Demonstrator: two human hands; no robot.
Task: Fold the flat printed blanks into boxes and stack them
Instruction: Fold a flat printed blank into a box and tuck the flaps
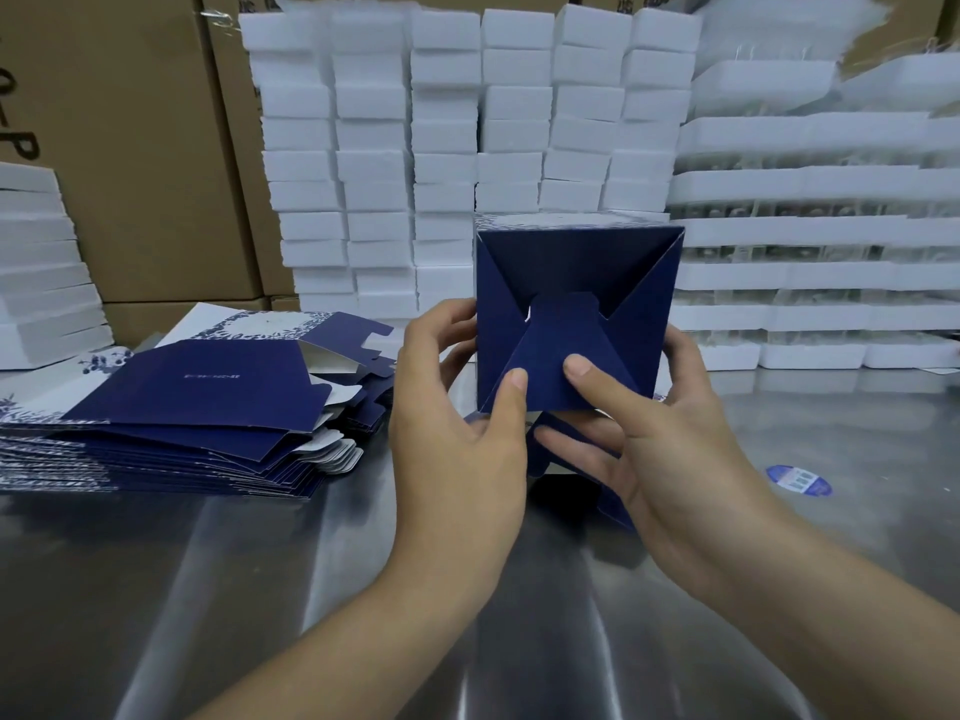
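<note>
**A:** What are the hands doing?

**B:** The left hand (457, 407) and right hand (660, 433) hold a navy box (576, 272) up, base toward the viewer. Fingers (441, 319) curl round its sides, and both thumbs press on the last flap (561, 350).

**A:** What might go wrong?

**B:** Probably the flap: uneven thumb pressure could crease it, or it could miss its slot and spring back.

**A:** And around them?

**B:** Below the fingers is a shiny steel bench (311, 563). Left of them lie piled flat blanks (197, 397). Beyond them are stacked white boxes (467, 148) and brown cartons (130, 148).
</note>
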